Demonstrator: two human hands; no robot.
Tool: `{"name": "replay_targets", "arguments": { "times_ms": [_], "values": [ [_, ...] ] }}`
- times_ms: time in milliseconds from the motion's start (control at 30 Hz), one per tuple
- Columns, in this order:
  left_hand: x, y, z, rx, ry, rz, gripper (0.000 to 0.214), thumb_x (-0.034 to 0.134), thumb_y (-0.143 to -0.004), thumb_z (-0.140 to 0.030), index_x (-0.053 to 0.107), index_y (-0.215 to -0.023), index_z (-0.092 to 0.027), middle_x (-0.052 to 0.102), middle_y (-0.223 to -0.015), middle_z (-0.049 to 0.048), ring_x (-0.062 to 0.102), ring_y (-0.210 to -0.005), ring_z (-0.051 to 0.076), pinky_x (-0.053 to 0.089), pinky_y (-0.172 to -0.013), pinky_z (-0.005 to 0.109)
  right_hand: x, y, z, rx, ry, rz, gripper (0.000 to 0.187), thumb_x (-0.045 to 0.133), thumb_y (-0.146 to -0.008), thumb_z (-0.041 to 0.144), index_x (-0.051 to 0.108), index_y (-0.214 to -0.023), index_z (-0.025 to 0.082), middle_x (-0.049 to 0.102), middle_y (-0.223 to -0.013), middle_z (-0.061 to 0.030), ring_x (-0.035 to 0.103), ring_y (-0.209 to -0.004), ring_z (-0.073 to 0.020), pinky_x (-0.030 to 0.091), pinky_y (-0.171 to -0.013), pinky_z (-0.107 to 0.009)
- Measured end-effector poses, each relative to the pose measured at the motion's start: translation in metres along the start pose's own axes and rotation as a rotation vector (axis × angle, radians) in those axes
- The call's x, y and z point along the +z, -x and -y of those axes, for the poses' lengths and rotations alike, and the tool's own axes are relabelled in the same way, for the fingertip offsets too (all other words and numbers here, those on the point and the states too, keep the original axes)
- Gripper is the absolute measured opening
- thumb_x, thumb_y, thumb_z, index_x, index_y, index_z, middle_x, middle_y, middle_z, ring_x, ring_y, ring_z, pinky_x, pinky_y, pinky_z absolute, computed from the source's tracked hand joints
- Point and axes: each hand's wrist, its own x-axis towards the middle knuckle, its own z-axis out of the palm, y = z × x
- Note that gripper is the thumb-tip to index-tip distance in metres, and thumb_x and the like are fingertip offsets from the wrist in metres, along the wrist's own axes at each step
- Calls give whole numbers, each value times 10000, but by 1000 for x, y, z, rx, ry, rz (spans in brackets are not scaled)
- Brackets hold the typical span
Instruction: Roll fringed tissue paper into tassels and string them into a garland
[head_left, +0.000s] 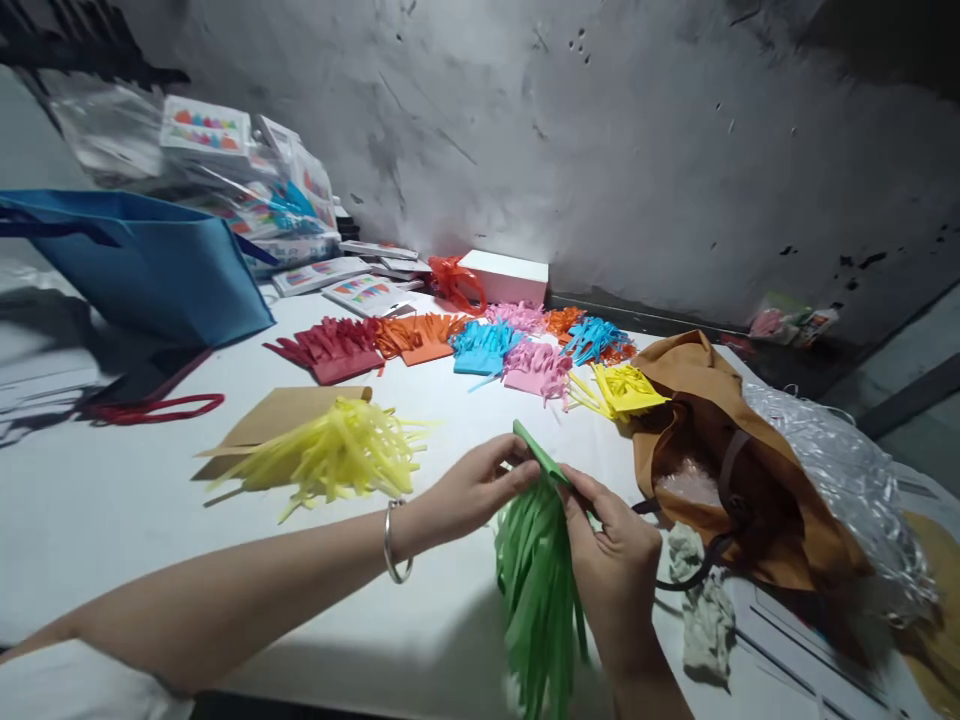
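A green tissue paper tassel [536,590] hangs over the front of the white table, its cut strips pointing down. My left hand [480,485] pinches the folded top band near its left end, thumb and fingers pressed together. At the band's right end, my right hand [611,535] grips it between thumb and fingers. Left of my hands, a loose yellow fringed tissue bundle [345,450] lies partly over a brown paper sheet [289,415]. Farther back are fringed bundles in dark red [337,350], orange [424,340], blue [484,347], pink [536,368] and bright yellow [626,390].
A blue bag [150,270] stands at left near a red cord [161,408]. Printed packs [367,292] and a white box [506,277] sit by the wall. At right are an open brown bag [742,480], clear plastic [832,470] and crumpled paper [705,620].
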Motion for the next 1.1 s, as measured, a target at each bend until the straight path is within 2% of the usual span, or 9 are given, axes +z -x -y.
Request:
{"name": "replay_targets", "arguments": {
  "times_ms": [200,300,400,500,600,667,767,867,1100],
  "values": [
    [12,24,44,4,-42,-53,493,581,-853,-654,517,-909,-169,565,-883,36,554,-822,191,469,-748,321,16,35,3,388,-180,141,60,698,-835,230,754,-852,218,755,-772,1,709,-685,-160,559,-632,-235],
    [13,27,50,13,-81,-37,555,527,-838,-726,503,-892,-175,512,-849,14,496,-792,179,437,-725,307,18,40,3,436,-211,164,82,727,-821,280,746,-789,207,730,-712,-2,678,-648,-157,539,-615,-247],
    [9,27,53,-4,-127,-29,587,485,-840,-754,514,-899,-172,493,-834,7,457,-775,173,402,-698,291,19,42,-1,479,-343,242,89,722,-821,284,769,-848,213,759,-802,-27,706,-740,-186,572,-691,-291],
    [6,28,58,-29,-67,-18,591,494,-836,-753,526,-920,-169,515,-836,11,471,-781,175,400,-695,286,20,45,-8,565,-487,323,119,703,-822,266,779,-903,224,774,-882,-38,731,-820,-211,601,-769,-342],
    [6,28,62,-40,-3,8,581,502,-842,-737,543,-947,-166,540,-857,19,497,-815,185,410,-734,293,22,48,-10,637,-510,327,121,688,-841,292,762,-882,206,767,-847,-38,733,-788,-206,608,-743,-338],
    [7,29,63,-52,25,7,573,516,-841,-726,550,-960,-166,545,-877,24,502,-840,190,414,-763,300,22,50,-8,627,-441,326,149,708,-837,320,742,-923,202,758,-877,-43,723,-800,-202,599,-747,-335],
    [9,29,63,-64,88,2,562,548,-832,-715,549,-958,-167,535,-881,21,495,-841,188,414,-762,297,23,48,-3,481,-273,294,208,750,-808,325,708,-971,203,729,-925,-49,692,-831,-197,574,-766,-334],
    [10,30,63,-80,164,9,550,576,-828,-700,547,-951,-165,528,-879,18,489,-830,181,410,-747,290,23,46,2,342,-199,250,110,643,-900,273,704,-966,210,712,-936,-50,674,-883,-189,552,-807,-329],
    [12,31,61,-102,267,3,514,628,-824,-657,554,-947,-164,527,-890,19,484,-856,181,403,-774,292,24,47,8,358,-145,217,142,649,-898,304,684,-994,206,693,-953,-55,658,-875,-191,549,-792,-332]
  ]
}}
